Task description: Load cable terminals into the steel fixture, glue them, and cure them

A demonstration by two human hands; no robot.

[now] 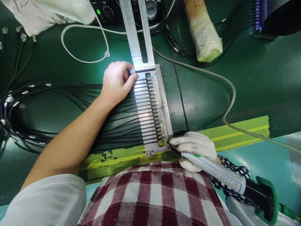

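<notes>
A metal fixture [165, 116] lies on the green bench in front of me, with a row of small cable connectors [155, 108] along its slot. Thin black cables [127, 135] run from the connectors out to the left. My bare left hand [116, 80] pinches the fixture's upper left corner, thumb and fingers at a small metal block there. In a white glove, my right hand [198, 147] grips a dispensing syringe [216, 172] with a printed label and a green cap end. Its dark tip is beside the fixture's lower right corner, near the lowest connectors; exact contact cannot be made out.
A slotted metal bar [133, 34] stretches back from the fixture to a dial-fronted controller [108, 11]. Coiled cables [9, 103] lie left. A wrapped block [208, 40] sits at the back right. A pale hose [231, 91] crosses the right side; yellow-green tape [242, 133] borders the front edge.
</notes>
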